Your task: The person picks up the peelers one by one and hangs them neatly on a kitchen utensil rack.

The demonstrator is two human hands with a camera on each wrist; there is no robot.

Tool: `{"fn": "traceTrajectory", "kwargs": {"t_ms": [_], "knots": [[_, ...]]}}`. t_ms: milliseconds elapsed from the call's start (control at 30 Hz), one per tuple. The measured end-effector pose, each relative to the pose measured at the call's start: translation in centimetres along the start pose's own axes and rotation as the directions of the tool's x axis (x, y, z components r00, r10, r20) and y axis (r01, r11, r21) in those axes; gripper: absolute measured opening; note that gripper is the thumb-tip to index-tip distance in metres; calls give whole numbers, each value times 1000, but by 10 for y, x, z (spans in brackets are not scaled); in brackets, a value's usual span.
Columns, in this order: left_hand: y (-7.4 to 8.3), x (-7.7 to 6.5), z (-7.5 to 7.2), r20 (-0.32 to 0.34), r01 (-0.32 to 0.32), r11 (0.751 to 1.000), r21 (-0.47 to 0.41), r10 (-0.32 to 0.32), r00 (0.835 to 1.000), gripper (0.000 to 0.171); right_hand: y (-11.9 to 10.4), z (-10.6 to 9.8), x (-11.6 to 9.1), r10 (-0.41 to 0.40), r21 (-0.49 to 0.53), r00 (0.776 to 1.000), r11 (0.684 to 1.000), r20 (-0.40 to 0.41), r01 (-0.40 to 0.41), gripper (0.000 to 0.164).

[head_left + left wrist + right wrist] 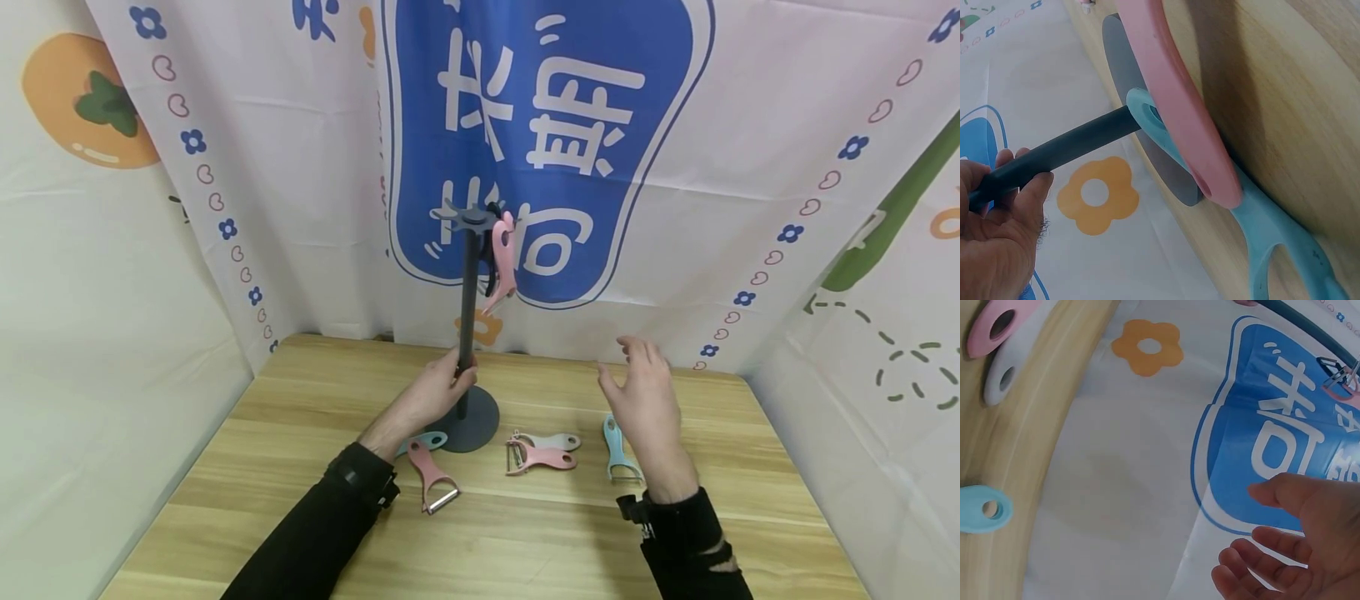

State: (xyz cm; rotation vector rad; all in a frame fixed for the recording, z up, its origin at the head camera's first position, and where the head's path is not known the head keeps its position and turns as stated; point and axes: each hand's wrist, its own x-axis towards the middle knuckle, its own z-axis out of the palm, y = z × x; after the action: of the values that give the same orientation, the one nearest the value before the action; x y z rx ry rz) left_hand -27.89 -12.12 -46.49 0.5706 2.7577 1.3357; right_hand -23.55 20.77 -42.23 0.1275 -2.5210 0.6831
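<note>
Standing upright, the dark stand (468, 300) carries a pink peeler (505, 254) hung at its top, and we see the left hand (431, 392) grasping its pole (467, 329). To the right of the stand we see the right hand (647, 404) released, fingers loosely bent. More peelers (551, 457) lie at both its sides on the table (525, 542); behind hangs printed cloth (322, 167).

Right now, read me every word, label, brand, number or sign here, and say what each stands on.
"未来可期", turned sideways, on the blue panel of the backdrop cloth; in the head view, the stand partly covers it.
Blue writing, upper left on the cloth: cut off, unreadable.
Small marks along the panel's left edge: too small to read.
Dark marks on the blue peeler: too small to read.
</note>
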Motion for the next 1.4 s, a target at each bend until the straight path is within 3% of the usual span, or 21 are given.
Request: {"fn": "traceTrajectory", "kwargs": {"t_ms": [400,600,767,1100,1267,1400], "knots": [[1,0,0,0,3,1000,-8,-3,1000,14,24,10,-4,82,-29,990,996,111,-79,57],[1,0,0,3,9,1000,-8,-9,1000,13,31,11,-6,126,-41,971,992,203,-120,62],[1,0,0,2,17,1000,-2,-17,1000,15,35,11,-8,162,-63,941,987,296,-151,65],[2,0,0,2,11,1000,6,-11,1000,17,44,14,-11,221,-96,856,975,468,-199,72],[1,1,0,1,-2,1000,18,2,1000,15,48,14,-15,243,-91,814,969,527,-230,72],[1,1,0,-1,0,1000,14,0,1000,12,51,15,-18,244,-91,798,968,551,-233,70]]}}
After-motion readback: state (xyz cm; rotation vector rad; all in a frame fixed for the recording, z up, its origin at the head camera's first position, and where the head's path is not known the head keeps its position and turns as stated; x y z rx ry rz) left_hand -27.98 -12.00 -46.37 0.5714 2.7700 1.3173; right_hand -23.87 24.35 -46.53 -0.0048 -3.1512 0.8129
